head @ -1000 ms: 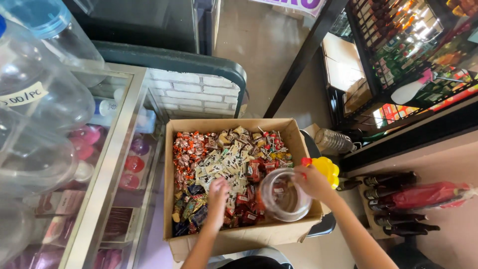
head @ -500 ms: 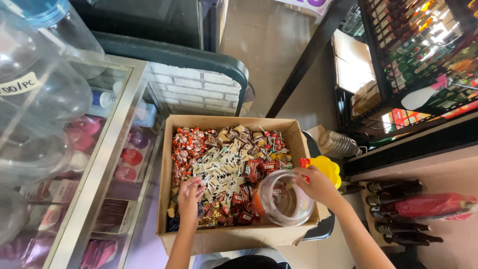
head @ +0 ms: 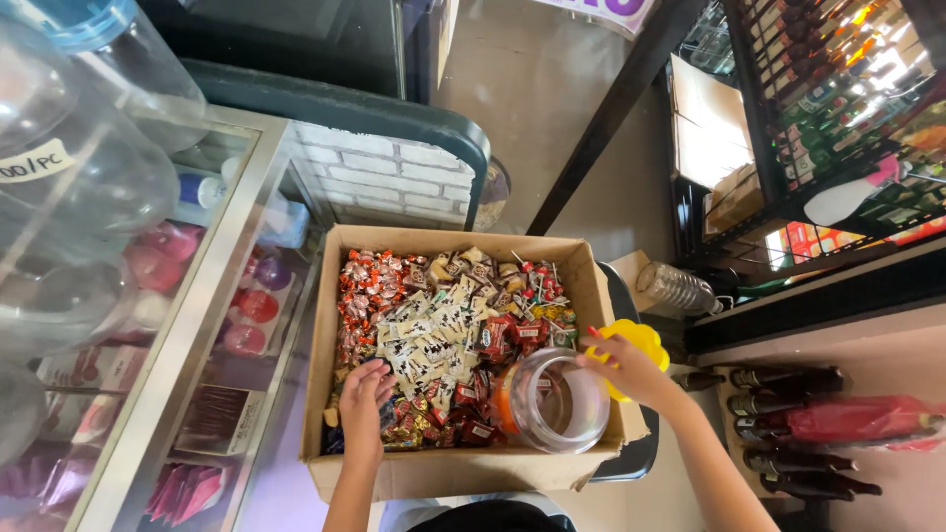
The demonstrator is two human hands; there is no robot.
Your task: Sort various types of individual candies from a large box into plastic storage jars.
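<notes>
Left hand (head: 367, 394) open over sweets (head: 434, 335) in box (head: 463, 473); right hand (head: 631, 366) gripping tilted jar (head: 554, 402), which risks spilling.

A cardboard box (head: 463, 463) stands open in the middle, full of small wrapped sweets — orange-red wrappers (head: 367, 288) at its left, white packets (head: 434, 330) in the centre, dark red ones (head: 498, 340) toward the right. A white label (head: 34, 161) sits on the clear jug at upper left. In the glass case at left lie flat pink packets (head: 182, 488). A red bag (head: 852, 419) lies over the bottles at right. A white sign (head: 601, 10) with purple letters hangs at top — partly cut off.
</notes>
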